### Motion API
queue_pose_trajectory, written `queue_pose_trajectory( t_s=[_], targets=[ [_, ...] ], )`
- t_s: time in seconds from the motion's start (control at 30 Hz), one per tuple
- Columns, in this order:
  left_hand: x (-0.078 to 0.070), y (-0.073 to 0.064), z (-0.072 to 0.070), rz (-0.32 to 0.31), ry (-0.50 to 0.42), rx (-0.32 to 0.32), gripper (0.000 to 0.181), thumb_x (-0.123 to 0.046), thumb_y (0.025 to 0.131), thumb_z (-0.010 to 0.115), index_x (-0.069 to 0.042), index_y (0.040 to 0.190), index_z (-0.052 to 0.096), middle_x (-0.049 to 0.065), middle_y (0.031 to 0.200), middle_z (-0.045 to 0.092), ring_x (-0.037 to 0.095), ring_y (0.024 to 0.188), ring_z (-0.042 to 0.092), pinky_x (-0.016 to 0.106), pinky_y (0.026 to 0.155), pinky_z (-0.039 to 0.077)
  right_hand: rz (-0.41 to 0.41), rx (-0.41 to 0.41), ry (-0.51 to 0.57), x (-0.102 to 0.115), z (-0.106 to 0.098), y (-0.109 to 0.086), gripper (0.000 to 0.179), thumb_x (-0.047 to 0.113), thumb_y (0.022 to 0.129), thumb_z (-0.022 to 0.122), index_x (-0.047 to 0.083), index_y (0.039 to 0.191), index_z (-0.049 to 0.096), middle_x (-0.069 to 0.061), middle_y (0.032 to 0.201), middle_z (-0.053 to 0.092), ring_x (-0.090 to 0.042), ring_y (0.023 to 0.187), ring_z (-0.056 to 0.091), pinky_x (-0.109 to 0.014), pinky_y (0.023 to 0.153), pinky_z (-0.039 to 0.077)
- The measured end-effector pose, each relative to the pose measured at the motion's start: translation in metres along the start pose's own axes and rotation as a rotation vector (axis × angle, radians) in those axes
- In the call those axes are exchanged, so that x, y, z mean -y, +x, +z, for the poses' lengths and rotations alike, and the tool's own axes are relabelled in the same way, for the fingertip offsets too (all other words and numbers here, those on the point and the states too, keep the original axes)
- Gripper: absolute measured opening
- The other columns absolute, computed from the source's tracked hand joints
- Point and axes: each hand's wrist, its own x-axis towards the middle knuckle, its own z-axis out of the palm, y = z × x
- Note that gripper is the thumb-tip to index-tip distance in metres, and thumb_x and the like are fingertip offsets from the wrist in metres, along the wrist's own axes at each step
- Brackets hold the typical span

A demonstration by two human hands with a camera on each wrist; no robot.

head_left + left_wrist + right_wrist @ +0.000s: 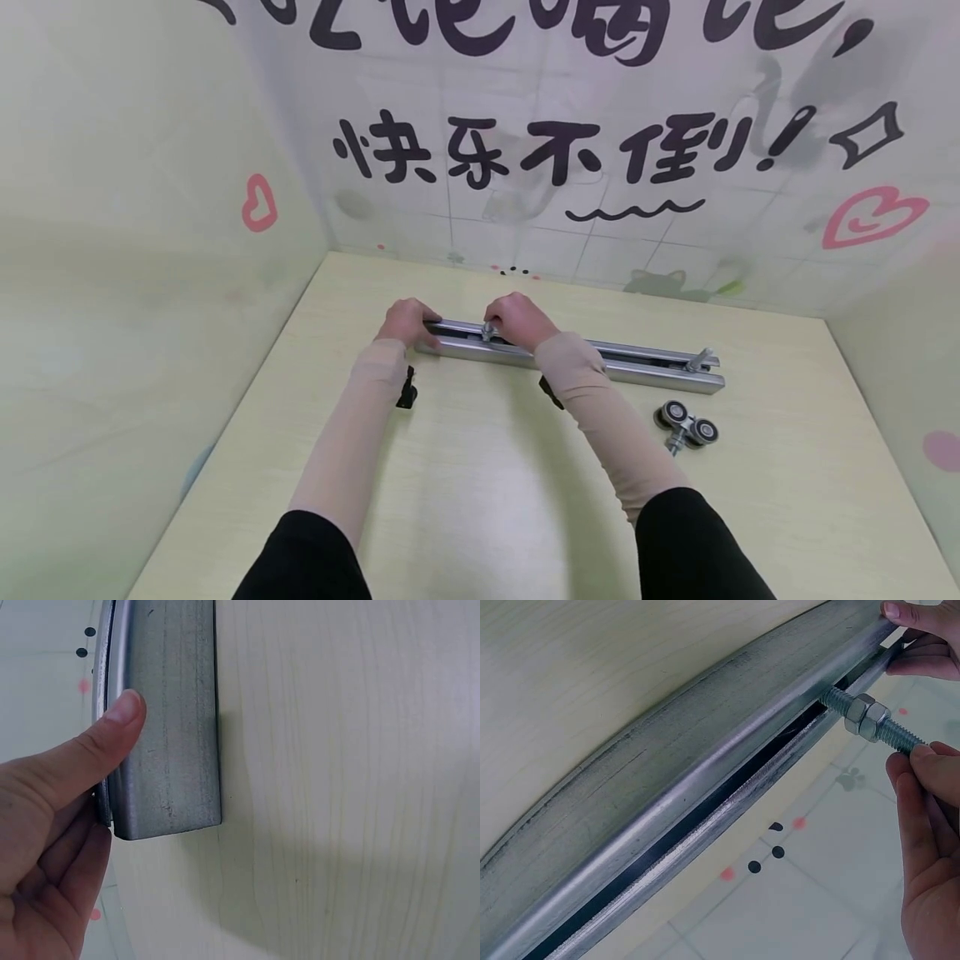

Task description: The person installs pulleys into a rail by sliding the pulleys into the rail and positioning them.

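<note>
A slotted metal rail (480,348) lies lengthwise on the table. At its left end my left hand (409,323) grips it, the thumb (124,712) on the near face and the fingers around the far side. My right hand (522,320) pinches the outer end of a threaded bolt (904,739) between thumb and fingers. Two hex nuts (866,718) sit on that bolt, which stands out of the rail's slot. Whatever the bolt joins inside the rail is hidden. Near the right end, another bolt (701,358) sticks up from the slot, leaning right.
A loose roller trolley (686,425) with wheels and a bolt lies on the table (480,500) in front of the rail's right end. A printed wall panel (525,225) rises behind the table, with side panels (150,250) left and right.
</note>
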Motion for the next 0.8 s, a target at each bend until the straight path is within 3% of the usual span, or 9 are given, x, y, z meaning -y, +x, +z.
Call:
queue_pose_trajectory(
  t_s=[0.8],
  targets=[
    [-0.002,-0.009,0.004,0.017,0.028,-0.022,0.059,-0.014,0.058,0.084,-0.007,0.113,0.063,0.012,0.117,0.061,0.029,0.112,0.051,0.041,0.099,0.036,-0.005,-0.031,-0.011,-0.025,-0.013,-0.04,0.015,-0.006,0.082,0.057,-0.003,0.087,0.07,-0.012,0.087,0.069,-0.023,0.083,0.066,-0.03,0.076,0.053]
  ],
)
